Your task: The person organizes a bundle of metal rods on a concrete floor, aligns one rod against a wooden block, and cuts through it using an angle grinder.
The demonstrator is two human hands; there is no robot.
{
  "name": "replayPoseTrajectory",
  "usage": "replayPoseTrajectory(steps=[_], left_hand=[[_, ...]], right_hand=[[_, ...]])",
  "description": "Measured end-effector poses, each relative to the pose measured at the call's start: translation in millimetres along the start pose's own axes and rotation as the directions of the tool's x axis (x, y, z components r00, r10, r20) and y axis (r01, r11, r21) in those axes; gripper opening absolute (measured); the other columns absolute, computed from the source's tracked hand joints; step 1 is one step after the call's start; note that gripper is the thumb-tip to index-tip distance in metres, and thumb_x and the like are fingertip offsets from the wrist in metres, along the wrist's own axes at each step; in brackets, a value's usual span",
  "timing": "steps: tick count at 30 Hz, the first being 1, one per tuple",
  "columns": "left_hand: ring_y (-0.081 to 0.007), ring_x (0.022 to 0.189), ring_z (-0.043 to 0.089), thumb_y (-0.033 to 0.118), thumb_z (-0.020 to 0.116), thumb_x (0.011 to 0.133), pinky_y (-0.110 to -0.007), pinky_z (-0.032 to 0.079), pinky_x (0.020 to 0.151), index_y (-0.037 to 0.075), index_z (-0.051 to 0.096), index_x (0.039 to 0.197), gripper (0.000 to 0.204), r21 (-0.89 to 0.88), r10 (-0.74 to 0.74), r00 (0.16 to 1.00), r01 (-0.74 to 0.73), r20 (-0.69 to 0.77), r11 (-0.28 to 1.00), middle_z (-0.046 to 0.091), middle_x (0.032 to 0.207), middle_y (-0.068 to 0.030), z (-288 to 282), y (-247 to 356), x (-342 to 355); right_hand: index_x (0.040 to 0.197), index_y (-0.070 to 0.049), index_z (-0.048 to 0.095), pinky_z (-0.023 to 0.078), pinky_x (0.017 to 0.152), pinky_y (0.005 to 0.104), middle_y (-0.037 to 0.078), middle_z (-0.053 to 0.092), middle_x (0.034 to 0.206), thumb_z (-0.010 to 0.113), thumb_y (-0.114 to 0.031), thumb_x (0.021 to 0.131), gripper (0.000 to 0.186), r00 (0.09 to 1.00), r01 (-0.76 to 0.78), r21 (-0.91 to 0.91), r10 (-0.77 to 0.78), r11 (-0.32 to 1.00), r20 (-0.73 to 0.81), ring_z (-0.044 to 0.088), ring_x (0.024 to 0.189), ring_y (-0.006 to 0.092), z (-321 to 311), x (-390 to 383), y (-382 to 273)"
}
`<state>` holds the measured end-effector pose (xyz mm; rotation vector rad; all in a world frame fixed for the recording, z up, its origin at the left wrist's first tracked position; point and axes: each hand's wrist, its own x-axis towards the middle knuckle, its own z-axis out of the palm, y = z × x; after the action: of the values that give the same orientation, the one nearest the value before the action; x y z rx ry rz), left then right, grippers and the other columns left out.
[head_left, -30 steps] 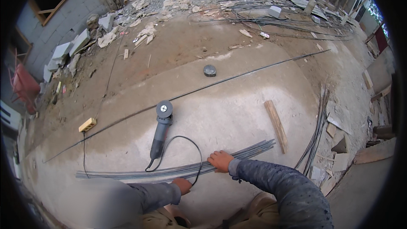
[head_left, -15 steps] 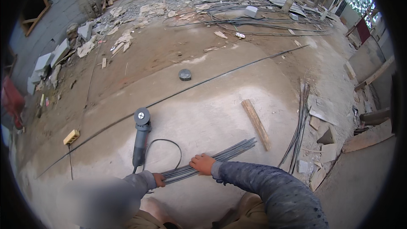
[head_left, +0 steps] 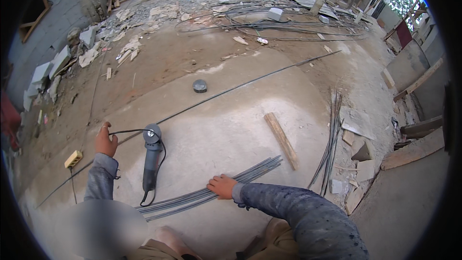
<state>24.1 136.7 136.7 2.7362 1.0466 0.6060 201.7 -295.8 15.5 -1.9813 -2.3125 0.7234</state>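
Left hand (head_left: 106,140) out to the left of the angle grinder (head_left: 151,159), I have its black cable (head_left: 129,131) nipped between thumb and fingers; from there it runs across the tool's head and down its right side to the tail. My right hand (head_left: 222,186), to the grinder's right and nearer me, is laid over the rod bundle (head_left: 262,166); whether its fingers close around any rods I cannot tell.

Under it all spreads the concrete floor (head_left: 216,137), the grinder lying on it with its disc end away from me. Well beyond the grinder, off to its right, sprawls a heap of loose rods (head_left: 288,25). One long rod (head_left: 231,90) slants past the grinder's head, reaching out on both sides. The rod bundle stretches rightward from just below the grinder's tail. Well to the grinder's right lies a looser sheaf (head_left: 333,137) of thin rods, and between the two a wooden strip (head_left: 281,140). A yellow socket block (head_left: 73,159) sits left of the grinder. Smallest is a flat, round, dark thing (head_left: 199,86) beyond the grinder, slightly to its right.
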Motion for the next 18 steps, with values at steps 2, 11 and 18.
replayPoseTrajectory(steps=[2,11,18], left_hand=[[-0.0373,0.097,0.058,0.021,0.072,0.064,-0.045,0.047,0.086,0.011,0.037,0.133,0.077,0.213,-0.067,0.99,0.04,0.124,0.976,0.054,0.113,-0.0196,14.7,-6.4,-27.3],[-0.0365,0.108,0.057,0.049,0.073,0.063,-0.038,0.044,0.095,0.001,0.054,0.126,0.082,0.209,-0.206,0.373,0.033,0.905,0.977,0.061,0.114,-0.0233,72.9,-62.4,-146.1],[-0.0308,0.119,0.051,0.062,0.075,0.054,-0.035,0.039,0.101,0.006,0.053,0.128,0.096,0.188,-0.184,0.069,-0.054,0.98,0.981,0.055,0.127,-0.019,65.7,-63.8,-152.3]], right_hand=[[0.121,-0.008,0.046,0.043,0.087,0.0402,0.007,0.049,0.115,0.076,-0.029,0.072,0.062,1.0,-0.015,-0.001,0.015,1.0,0.013,0.047,0.112,0.0247,-2.3,-1.8,0.2],[0.118,-0.008,0.048,0.044,0.084,0.0389,0.006,0.05,0.114,0.078,-0.031,0.068,0.062,1.0,0.004,-0.016,-0.004,1.0,-0.002,0.049,0.11,0.0237,-4.1,-0.3,2.5],[0.115,-0.01,0.05,0.044,0.082,0.0389,0.005,0.05,0.113,0.078,-0.032,0.068,0.06,0.999,-0.02,-0.022,0.02,1.0,0.041,0.049,0.109,0.0235,-5.9,-3.9,9.7]])
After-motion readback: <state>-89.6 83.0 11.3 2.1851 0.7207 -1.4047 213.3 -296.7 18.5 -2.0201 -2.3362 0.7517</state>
